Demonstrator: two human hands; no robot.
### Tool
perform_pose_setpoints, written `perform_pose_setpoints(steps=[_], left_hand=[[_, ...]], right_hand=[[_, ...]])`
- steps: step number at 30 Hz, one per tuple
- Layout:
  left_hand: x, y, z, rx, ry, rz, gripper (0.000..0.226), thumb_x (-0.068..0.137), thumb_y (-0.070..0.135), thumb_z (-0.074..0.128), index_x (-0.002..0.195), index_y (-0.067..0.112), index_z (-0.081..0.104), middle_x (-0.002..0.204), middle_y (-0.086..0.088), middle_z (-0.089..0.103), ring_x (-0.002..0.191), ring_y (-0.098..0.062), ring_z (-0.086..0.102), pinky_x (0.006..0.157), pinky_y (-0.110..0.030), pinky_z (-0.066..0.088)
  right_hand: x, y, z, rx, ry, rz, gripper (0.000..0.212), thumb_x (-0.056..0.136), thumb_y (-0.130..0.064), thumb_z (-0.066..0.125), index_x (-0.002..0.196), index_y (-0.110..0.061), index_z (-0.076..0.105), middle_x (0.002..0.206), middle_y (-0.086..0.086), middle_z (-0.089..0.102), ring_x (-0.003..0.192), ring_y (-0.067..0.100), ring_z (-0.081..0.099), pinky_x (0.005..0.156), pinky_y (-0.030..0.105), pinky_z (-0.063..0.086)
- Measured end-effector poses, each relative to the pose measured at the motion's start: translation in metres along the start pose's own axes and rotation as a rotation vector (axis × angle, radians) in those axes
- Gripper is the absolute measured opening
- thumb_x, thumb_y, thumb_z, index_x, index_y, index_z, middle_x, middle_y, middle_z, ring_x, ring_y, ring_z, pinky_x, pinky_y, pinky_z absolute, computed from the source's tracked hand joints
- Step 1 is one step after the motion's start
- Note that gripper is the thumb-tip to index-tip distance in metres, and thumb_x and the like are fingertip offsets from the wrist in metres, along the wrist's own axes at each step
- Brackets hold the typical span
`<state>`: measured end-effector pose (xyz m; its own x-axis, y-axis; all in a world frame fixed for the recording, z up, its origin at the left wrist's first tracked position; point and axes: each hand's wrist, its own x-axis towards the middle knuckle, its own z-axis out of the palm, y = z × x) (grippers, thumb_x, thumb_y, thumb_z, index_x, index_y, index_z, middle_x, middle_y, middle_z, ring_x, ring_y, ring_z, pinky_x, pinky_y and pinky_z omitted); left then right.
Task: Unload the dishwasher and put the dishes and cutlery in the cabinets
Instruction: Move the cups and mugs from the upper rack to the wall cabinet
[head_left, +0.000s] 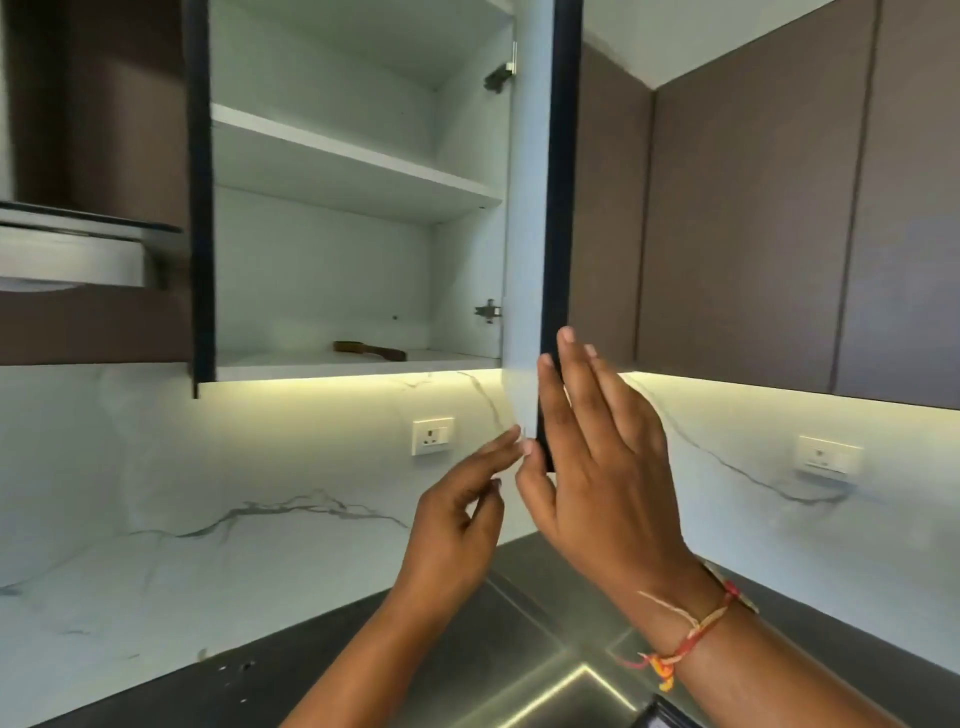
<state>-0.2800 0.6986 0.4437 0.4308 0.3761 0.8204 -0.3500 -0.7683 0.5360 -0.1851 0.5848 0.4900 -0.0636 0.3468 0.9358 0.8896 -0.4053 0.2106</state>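
An upper cabinet (332, 234) stands open, white inside, with two shelves. A brown wooden-handled utensil (370, 351) lies on its bottom shelf. The cabinet door (535, 208) swings out edge-on toward me. My right hand (597, 457) lies with straight fingers against the door's dark outer face near its lower corner, thumb at the edge. My left hand (462, 514) reaches up with its fingertips touching the door's lower inner edge, other fingers loosely curled. Neither hand holds a dish. The dishwasher is out of view.
Closed brown wall cabinets (753, 208) run to the right. A range hood (72, 249) hangs at the left. Two wall sockets (432, 435) sit on the lit marble backsplash. A steel sink (545, 670) and dark counter lie below my arms.
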Motion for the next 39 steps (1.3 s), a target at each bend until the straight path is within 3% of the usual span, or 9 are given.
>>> perform_pose_setpoints(steps=[4, 7, 13, 17, 21, 28, 33, 39], left_hand=[[0.031, -0.024, 0.042, 0.306, -0.050, 0.096, 0.053, 0.102, 0.040, 0.045, 0.150, 0.046, 0.023, 0.156, 0.030, 0.019, 0.143, 0.009, 0.019, 0.115, -0.020, 0.023], [0.056, -0.043, 0.077, 0.400, -0.101, 0.127, 0.064, 0.101, 0.055, 0.036, 0.152, 0.048, -0.001, 0.157, 0.031, -0.006, 0.147, 0.006, 0.001, 0.115, -0.021, 0.012], [0.107, -0.074, 0.129, 0.519, -0.162, 0.268, 0.072, 0.100, 0.058, 0.030, 0.157, 0.027, -0.002, 0.163, 0.012, -0.010, 0.147, 0.000, -0.014, 0.114, -0.018, -0.004], [0.130, -0.097, 0.160, 0.639, -0.234, 0.365, 0.073, 0.098, 0.063, 0.021, 0.155, 0.027, -0.010, 0.164, 0.004, -0.011, 0.150, -0.012, -0.012, 0.122, -0.033, 0.007], [0.154, -0.115, 0.188, 0.755, -0.253, 0.446, 0.077, 0.096, 0.069, 0.019, 0.154, 0.031, -0.015, 0.163, 0.000, -0.017, 0.150, -0.025, -0.013, 0.121, -0.048, 0.012], [0.178, -0.139, 0.222, 0.796, -0.357, 0.539, 0.078, 0.090, 0.077, 0.006, 0.155, 0.035, -0.008, 0.164, -0.001, -0.012, 0.151, -0.030, -0.009, 0.118, -0.054, 0.017], [0.176, -0.155, 0.238, 0.812, -0.369, 0.540, 0.087, 0.088, 0.080, 0.011, 0.156, 0.029, -0.004, 0.163, -0.008, -0.015, 0.149, -0.037, -0.014, 0.116, -0.059, 0.016], [0.168, -0.150, 0.250, 0.736, -0.355, 0.507, 0.086, 0.087, 0.081, 0.011, 0.156, 0.030, -0.004, 0.162, -0.008, -0.019, 0.148, -0.038, -0.017, 0.118, -0.058, 0.011]], right_hand=[[-0.013, 0.043, -0.012, -0.231, -0.096, 0.042, 0.066, 0.100, -0.029, 0.038, 0.157, -0.006, 0.017, 0.166, 0.011, 0.008, 0.153, 0.027, 0.008, 0.121, 0.044, 0.023], [-0.018, 0.071, -0.018, -0.440, -0.188, 0.044, 0.063, 0.100, -0.031, 0.034, 0.156, -0.005, 0.019, 0.166, 0.014, 0.006, 0.153, 0.031, 0.003, 0.121, 0.052, 0.018], [-0.023, 0.114, -0.015, -0.699, -0.344, 0.095, 0.066, 0.097, -0.039, 0.038, 0.149, 0.000, 0.035, 0.163, 0.019, 0.017, 0.152, 0.035, 0.010, 0.119, 0.058, 0.013], [-0.031, 0.147, -0.002, -0.677, -0.424, 0.143, 0.068, 0.096, -0.048, 0.041, 0.149, -0.006, 0.041, 0.160, 0.018, 0.027, 0.149, 0.037, 0.022, 0.118, 0.055, 0.025], [-0.037, 0.183, 0.012, -0.701, -0.550, 0.189, 0.074, 0.094, -0.062, 0.029, 0.154, -0.018, 0.033, 0.164, 0.012, 0.017, 0.152, 0.034, 0.014, 0.120, 0.053, 0.021], [-0.050, 0.229, 0.033, -0.731, -0.714, 0.317, 0.086, 0.088, -0.073, 0.011, 0.155, -0.023, 0.032, 0.166, 0.008, 0.013, 0.152, 0.033, 0.013, 0.119, 0.052, 0.025], [-0.059, 0.243, 0.041, -0.754, -0.745, 0.316, 0.083, 0.090, -0.071, 0.035, 0.158, -0.025, 0.021, 0.167, 0.006, 0.003, 0.153, 0.033, 0.002, 0.120, 0.051, 0.023], [-0.066, 0.234, 0.045, -0.733, -0.770, 0.391, 0.082, 0.091, -0.073, 0.007, 0.157, -0.027, 0.023, 0.167, 0.006, 0.006, 0.153, 0.034, 0.006, 0.121, 0.053, 0.020]])
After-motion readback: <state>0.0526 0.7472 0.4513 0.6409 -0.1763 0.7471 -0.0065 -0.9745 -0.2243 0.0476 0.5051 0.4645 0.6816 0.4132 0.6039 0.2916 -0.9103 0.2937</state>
